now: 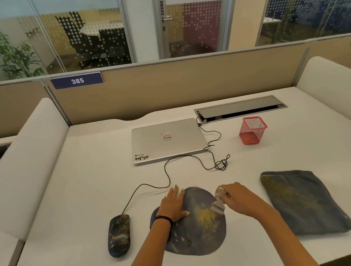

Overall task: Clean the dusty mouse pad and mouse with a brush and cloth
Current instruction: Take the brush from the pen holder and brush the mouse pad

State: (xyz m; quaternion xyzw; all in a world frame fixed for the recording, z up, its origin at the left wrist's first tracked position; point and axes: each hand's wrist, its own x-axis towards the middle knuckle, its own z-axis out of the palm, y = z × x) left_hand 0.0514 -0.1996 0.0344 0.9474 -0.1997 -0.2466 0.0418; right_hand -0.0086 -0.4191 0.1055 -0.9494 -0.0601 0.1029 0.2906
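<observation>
Our 2 hands work apart on the same thing. Our left hand lies flat with fingers straight, pressing down on the far left part of the dark round mouse pad, a black band round its wrist. Our right hand is curled round the handle of a small pale brush, whose bristles touch the pad's right side just beside a patch of yellow dust. The pad sits on the white desk near its front edge, between the mouse and the cloth. The dark mouse, speckled with dust, rests just left of the pad without touching it, and its black cable runs back toward a closed silver laptop. To the right of the pad, apart from it, lies a folded dark blue cloth with yellowish smears. Farther back stands 1 red mesh pen holder, tilted, near a grey cable hatch. A blue label on the partition reads 385.
</observation>
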